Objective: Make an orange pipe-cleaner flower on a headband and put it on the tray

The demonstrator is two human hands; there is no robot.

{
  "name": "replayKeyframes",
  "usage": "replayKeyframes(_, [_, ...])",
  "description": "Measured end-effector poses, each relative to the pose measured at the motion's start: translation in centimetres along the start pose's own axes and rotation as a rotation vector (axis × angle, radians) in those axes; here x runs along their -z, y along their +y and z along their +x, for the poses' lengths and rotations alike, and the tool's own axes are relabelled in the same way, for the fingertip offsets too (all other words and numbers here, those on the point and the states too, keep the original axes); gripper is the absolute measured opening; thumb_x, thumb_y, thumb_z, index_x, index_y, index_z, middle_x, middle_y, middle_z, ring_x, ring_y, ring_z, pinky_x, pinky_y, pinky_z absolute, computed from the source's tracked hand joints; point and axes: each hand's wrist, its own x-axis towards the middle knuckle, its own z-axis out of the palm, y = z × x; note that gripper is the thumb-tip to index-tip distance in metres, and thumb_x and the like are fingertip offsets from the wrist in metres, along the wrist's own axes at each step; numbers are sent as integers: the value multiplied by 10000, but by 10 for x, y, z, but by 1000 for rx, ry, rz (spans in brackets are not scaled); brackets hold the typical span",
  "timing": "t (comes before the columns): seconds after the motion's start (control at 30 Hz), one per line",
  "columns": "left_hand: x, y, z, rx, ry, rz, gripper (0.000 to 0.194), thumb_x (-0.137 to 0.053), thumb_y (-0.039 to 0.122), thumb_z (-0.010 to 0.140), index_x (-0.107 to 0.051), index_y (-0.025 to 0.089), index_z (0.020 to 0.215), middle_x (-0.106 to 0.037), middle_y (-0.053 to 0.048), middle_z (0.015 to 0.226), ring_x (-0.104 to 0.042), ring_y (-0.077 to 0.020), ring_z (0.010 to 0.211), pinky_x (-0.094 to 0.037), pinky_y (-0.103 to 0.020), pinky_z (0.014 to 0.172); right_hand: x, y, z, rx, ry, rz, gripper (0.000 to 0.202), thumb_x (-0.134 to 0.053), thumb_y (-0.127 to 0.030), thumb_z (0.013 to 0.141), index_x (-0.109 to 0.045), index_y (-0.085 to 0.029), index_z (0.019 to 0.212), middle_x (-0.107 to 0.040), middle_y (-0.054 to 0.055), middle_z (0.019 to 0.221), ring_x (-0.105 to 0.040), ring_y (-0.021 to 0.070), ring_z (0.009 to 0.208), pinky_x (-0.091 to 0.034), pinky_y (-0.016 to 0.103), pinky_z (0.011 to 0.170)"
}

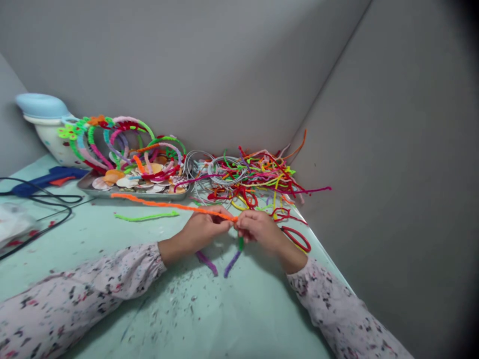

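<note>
An orange pipe cleaner [164,204] stretches leftward from my fingertips, over the back of my left fingers. With its near end pinched in my right hand [258,229], it meets a headband wrapped in coloured pipe cleaner, mostly hidden by my hands. Two purple headband ends [232,264] point down toward me, the right one with a green stretch above it. My left hand [204,230] is closed around the headband, thumb and fingers close to my right fingertips. Beyond my left hand, a bright green pipe cleaner [146,217] lies on the table.
A metal tray [164,196] holds shells and several wrapped headbands [130,124]. Right of it are wire hoops [228,172] and a heap of pipe cleaners [277,172]. Red-handled scissors [297,238] lie near the right edge. A blue glue gun [48,180], cable and blue-lidded container [56,132] stand left.
</note>
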Motion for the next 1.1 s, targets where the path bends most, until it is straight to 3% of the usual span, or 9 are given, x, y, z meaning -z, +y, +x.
replayKeyframes(0.1, [0,4,-4,-138,-20,150,120,-553,187,737,-671,183,756,-651,4,732,-560,-124,681,-411,-216,629,5,6,4,-302,-152,380,86,-523,-217,681,-557,-158,628,-536,-24,520,-403,59,390,-218,172,359])
replayKeyframes(0.17, [0,4,-4,-158,-12,166,120,-554,196,742,-671,182,762,-651,1,739,-561,-125,683,-409,-212,620,8,8,6,-375,-214,502,57,-541,-202,650,-554,-151,630,-527,-28,513,-395,47,383,-198,158,349])
replayKeyframes(0.27, [-1,-1,-1,-60,-6,45,134,-553,236,764,-667,178,805,-663,-3,757,-575,-134,690,-430,-220,631,11,8,7,-286,-215,448,84,-596,-221,686,-591,-138,695,-569,-12,595,-463,48,442,-248,149,370])
replayKeyframes(0.47, [-1,-8,4,105,25,-184,201,-601,322,768,-671,168,876,-644,-7,720,-554,-129,631,-428,-236,602,8,8,9,-67,-66,221,112,-598,-270,767,-617,-161,758,-605,4,716,-523,71,527,-324,180,426])
replayKeyframes(0.63, [2,-8,4,116,-79,-378,207,-638,247,740,-680,163,925,-661,-25,783,-552,-117,656,-414,-221,607,8,10,9,-55,-21,285,107,-570,-259,760,-599,-167,714,-577,-5,647,-512,80,505,-312,191,414])
replayKeyframes(0.8, [6,-12,8,184,-225,-553,294,-579,373,814,-690,149,970,-677,-57,790,-566,-124,652,-395,-227,592,12,8,7,-120,-77,358,112,-551,-242,737,-579,-155,672,-554,-18,602,-484,63,469,-313,180,416])
replayKeyframes(0.93, [6,-13,8,226,-266,-570,265,-640,349,777,-682,145,939,-681,-65,890,-588,-134,723,-419,-240,652,9,7,6,-159,-32,266,121,-544,-248,728,-581,-153,664,-560,-18,584,-478,58,445,-292,181,400])
replayKeyframes(1.1, [3,-18,6,177,-295,-540,259,-691,276,735,-643,160,960,-667,-51,905,-590,-144,795,-433,-263,737,1,5,4,-126,48,111,150,-525,-259,731,-573,-154,634,-544,-21,563,-472,64,430,-286,193,391])
